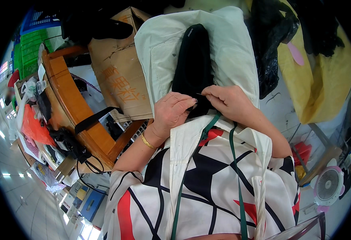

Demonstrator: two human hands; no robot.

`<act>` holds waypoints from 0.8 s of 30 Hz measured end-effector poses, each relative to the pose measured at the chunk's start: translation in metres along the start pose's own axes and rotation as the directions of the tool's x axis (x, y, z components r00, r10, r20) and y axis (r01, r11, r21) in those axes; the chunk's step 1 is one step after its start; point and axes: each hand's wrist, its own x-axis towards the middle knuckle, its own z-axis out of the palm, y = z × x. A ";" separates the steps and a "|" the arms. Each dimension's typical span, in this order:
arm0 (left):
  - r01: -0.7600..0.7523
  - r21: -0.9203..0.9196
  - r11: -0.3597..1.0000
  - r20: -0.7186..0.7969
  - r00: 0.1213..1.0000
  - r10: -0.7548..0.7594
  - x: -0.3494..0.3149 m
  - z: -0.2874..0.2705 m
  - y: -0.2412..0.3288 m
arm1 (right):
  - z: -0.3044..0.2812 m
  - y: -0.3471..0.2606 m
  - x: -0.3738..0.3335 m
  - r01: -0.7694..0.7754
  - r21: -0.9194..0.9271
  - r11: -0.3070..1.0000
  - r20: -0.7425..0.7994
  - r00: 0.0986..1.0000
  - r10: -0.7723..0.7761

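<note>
A long black knit piece (191, 60), shaped like a shoe upper with an opening in its middle, lies lengthwise over the white cloth (157, 52) on my lap. At its near end my right hand (227, 102) pinches a thin needle (199, 94), whose point sticks out to the left. My left hand (171, 112) is closed beside it, thumb and fingertips pressed together. A small dark bit shows at those fingertips; whether it is the knit's edge or something separate cannot be made out. The two hands are slightly apart.
To the left stand a cardboard box (121, 76) and an orange-brown wooden chair (69, 92). Green crates (31, 52) are stacked farther off. A black plastic bag (269, 44) and a yellow sack (327, 88) lie to the right, with a small fan (328, 183) nearer.
</note>
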 end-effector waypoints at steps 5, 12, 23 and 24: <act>0.000 -0.006 1.000 0.011 1.000 0.000 0.000 -0.001 0.000 | 0.001 -0.001 0.001 0.010 0.007 1.000 -0.016 1.000 -0.010; -0.004 -0.014 1.000 0.008 1.000 0.004 -0.001 -0.001 0.000 | 0.005 0.000 0.006 -0.037 0.054 0.998 0.014 0.999 0.036; 0.142 -0.140 0.980 -0.046 0.988 -0.150 -0.008 0.003 0.001 | 0.017 0.002 0.016 -0.109 0.201 0.974 0.055 0.993 0.100; 0.138 -0.145 0.980 -0.048 0.988 -0.146 -0.009 0.005 0.000 | 0.016 -0.003 0.018 -0.132 0.183 0.974 0.055 0.991 0.124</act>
